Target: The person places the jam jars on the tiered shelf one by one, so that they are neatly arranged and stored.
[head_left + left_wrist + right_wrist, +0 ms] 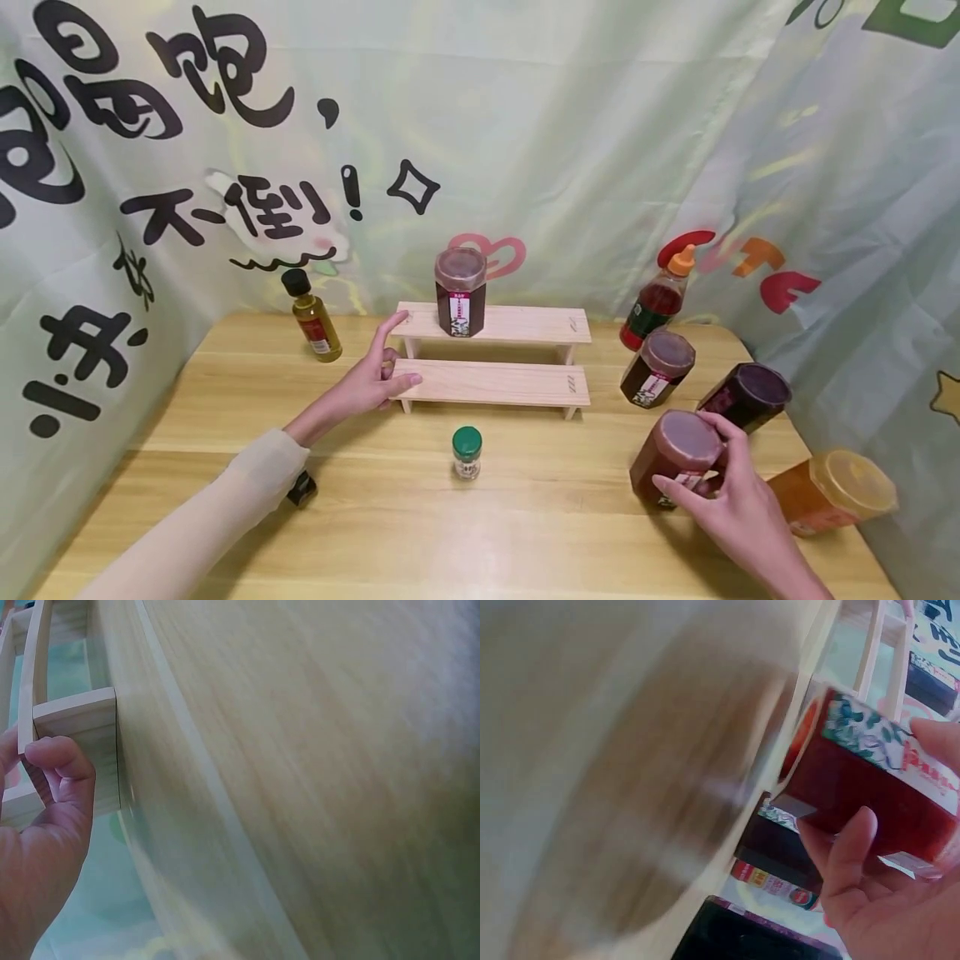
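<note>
My left hand (367, 379) grips the left end of a two-step wooden rack (491, 383), thumb on the lower board and a finger reaching to the upper one. In the left wrist view, the thumb and curled fingers close round the end of a board (34, 682). On the upper step stands a dark jar (461, 300) with a white and pink label. At the right, my right hand (731, 500) holds a reddish-brown, many-sided jar (667, 454) round its sides. In the right wrist view, this jar (855, 787) shows a flowered label and is tilted.
Beside the held jar stand two dark jars (658, 371) (742, 396) and an amber jar (832, 492). A red sauce bottle (652, 304) is behind them. A green-capped shaker (467, 454) stands before the rack, an oil bottle (315, 321) at its left. A small black object (302, 490) lies by the left sleeve.
</note>
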{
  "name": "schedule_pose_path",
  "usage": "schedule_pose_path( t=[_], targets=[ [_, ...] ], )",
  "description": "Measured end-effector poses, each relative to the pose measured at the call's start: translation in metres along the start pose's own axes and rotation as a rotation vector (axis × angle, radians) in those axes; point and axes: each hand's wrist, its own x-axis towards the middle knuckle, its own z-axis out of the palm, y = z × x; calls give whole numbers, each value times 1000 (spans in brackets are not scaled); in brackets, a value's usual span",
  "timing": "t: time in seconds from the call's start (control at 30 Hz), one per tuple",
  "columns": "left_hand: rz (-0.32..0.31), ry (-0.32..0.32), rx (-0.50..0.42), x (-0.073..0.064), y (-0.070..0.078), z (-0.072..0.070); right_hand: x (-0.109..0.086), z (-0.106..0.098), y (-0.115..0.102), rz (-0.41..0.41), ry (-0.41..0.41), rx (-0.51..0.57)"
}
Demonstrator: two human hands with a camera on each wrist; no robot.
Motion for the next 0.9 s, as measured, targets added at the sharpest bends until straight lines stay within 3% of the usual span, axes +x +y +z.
schedule_pose_path(
  t=[0.23,0.57,0.7,0.9],
  targets=[
    [5,-4,-1,1,-2,2,6,-1,-13,-42,61,-42],
    [63,13,128,3,-7,-5,28,11,-38,-132,151,59],
    [88,4,153,3,-4,-5,37,14,-49,-138,155,61],
    [59,-3,167,1,-3,-5,56,19,-63,-182,136,101]
  ],
)
